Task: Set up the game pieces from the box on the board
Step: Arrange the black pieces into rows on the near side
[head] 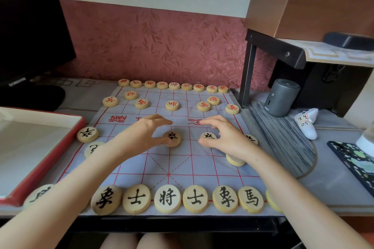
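Soldier piece [172, 136] touching thumb of our splayed left hand [148, 132], right hand [222, 134] over neighbouring soldier [208, 136], grip unclear, forearms hiding others.

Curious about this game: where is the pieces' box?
In the head view, the red-edged box lies at the left, beside the left edge of the board.
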The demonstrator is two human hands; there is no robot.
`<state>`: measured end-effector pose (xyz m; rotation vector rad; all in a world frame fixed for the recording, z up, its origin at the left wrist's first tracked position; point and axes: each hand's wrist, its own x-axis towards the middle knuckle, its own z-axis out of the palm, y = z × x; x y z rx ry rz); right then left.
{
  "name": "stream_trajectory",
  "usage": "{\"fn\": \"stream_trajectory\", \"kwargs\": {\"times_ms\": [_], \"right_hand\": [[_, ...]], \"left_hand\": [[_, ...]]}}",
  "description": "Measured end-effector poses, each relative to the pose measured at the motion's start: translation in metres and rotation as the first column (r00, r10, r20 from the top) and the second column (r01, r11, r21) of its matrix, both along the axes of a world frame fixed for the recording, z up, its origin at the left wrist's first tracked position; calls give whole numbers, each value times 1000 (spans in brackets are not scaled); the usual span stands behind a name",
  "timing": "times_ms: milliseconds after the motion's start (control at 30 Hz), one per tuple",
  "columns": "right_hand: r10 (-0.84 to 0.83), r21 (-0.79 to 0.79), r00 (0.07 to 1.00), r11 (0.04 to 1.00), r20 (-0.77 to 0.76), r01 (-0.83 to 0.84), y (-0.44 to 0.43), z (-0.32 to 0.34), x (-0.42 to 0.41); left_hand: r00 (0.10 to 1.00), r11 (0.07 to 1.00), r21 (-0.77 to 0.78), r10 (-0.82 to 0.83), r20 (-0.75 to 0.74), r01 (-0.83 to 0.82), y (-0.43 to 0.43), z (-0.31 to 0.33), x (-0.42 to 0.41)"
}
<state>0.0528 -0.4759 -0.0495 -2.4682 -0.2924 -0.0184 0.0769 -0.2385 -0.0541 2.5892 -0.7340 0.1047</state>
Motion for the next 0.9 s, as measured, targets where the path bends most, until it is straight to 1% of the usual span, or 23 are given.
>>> {"fn": "stream_trajectory", "kwargs": {"times_ms": [100,167,267,367,467,600,700,767,833,900], "right_hand": [[66,1,998,998,-17,-66,23,9,-1],[110,-9,994,994,-20,-110,42,13,2],[155,-1,988,988,-19,-155,75,14,11],[200,-8,979,980,-31,-200,109,13,20],[278,-78,960,957,-41,-280,137,11,28],[354,-197,931,910,-91,-365,159,8,35],[356,-278,930,887,-96,-368,163,2,41],[348,-301,933,884,-91,-359,163,1,43],[340,-328,939,882,-54,-338,164,1,43],[294,-342,956,900,12,-272,164,0,41]], "left_hand": [[998,999,-24,37,47,-35,23,12,-6],[995,996,-42,79,52,-77,45,17,-12],[988,991,-33,131,82,-128,79,16,-24],[984,985,-26,170,59,-168,110,11,-36],[986,986,19,164,16,-165,130,6,-43],[992,992,34,126,-32,-125,139,2,-46],[995,995,63,79,-59,-76,139,-2,-43],[996,997,44,68,-65,-65,139,-5,-39],[993,995,18,98,-59,-97,139,-8,-36],[985,986,12,166,-44,-166,137,-13,-34]]}}
